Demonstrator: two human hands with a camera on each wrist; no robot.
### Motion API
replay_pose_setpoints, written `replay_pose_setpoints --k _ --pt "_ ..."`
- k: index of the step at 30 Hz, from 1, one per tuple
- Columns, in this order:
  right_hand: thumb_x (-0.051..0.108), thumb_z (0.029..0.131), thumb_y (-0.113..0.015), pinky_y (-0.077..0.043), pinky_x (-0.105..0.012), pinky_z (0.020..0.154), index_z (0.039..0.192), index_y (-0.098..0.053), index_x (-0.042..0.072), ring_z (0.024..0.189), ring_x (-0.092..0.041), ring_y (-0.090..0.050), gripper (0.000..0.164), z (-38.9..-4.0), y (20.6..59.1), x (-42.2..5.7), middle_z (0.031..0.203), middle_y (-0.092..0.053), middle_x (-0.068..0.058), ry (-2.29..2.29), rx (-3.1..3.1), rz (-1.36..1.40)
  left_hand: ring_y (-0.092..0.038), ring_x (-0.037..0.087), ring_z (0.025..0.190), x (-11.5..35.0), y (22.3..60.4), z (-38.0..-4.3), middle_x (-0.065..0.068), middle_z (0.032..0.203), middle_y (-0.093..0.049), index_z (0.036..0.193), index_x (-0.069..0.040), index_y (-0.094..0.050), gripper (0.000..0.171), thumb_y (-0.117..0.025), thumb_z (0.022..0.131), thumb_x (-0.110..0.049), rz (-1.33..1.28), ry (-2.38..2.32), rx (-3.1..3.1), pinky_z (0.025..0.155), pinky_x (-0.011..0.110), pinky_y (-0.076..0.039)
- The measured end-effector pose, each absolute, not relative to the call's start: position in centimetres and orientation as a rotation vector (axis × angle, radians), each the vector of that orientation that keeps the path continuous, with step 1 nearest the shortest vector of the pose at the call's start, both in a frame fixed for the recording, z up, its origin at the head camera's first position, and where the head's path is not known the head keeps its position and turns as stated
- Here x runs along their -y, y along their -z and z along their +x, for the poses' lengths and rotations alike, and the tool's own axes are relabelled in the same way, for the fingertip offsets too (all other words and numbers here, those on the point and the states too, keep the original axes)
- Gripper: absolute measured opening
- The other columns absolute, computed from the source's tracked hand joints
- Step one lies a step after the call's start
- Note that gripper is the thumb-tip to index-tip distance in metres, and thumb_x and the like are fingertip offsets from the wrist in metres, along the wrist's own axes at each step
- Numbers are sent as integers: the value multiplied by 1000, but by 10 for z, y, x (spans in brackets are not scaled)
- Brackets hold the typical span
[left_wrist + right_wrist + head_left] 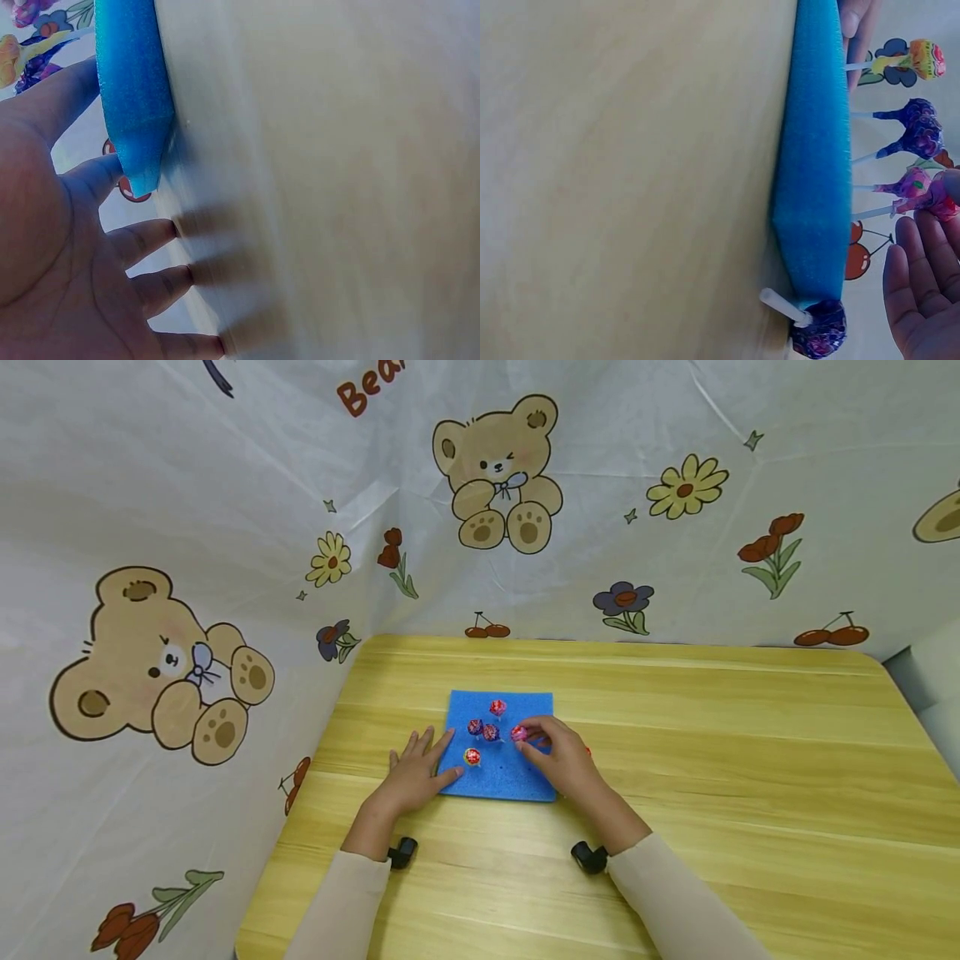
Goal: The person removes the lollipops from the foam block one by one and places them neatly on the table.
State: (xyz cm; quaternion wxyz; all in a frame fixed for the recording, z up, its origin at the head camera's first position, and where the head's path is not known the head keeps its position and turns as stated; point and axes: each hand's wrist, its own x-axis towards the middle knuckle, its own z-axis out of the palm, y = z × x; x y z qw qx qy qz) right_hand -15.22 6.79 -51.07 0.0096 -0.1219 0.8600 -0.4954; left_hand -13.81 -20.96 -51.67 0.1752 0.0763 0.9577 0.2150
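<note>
A blue foam block [517,785] lies flat on the table. My left hand [415,774] rests at its left side with fingers spread, thumb and index finger touching the foam. With thumb and fingers, my right hand [566,760] pinches a pink lollipop [519,734] by its wrapped head; in the right wrist view its white stick [872,213] reaches the foam's top. Standing in the foam are a red-and-yellow lollipop [472,757], two purple lollipops [476,727] close together, and another pink lollipop [498,707] at the back.
A purple-wrapped lollipop [821,330] lies on the table against the foam's side, its stick pointing outward. A small bit of red [588,751] shows beside my right hand, mostly hidden. The wooden table [750,760] meets a printed bear cloth [570,593] behind and at left.
</note>
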Motion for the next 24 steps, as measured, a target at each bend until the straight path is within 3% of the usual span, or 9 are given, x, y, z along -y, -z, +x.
replay_pose_setpoints --k 24 --pt "20 96 -72 -58 -43 93 124 -65 8 105 -22 -68 31 -149 496 -92 114 -70 -6 1667 -2691 -306 2 40 158 209 517 -138 13 172 -9 163 -35 -19 76 -54 99 -58 210 -613 -2708 117 77 1"
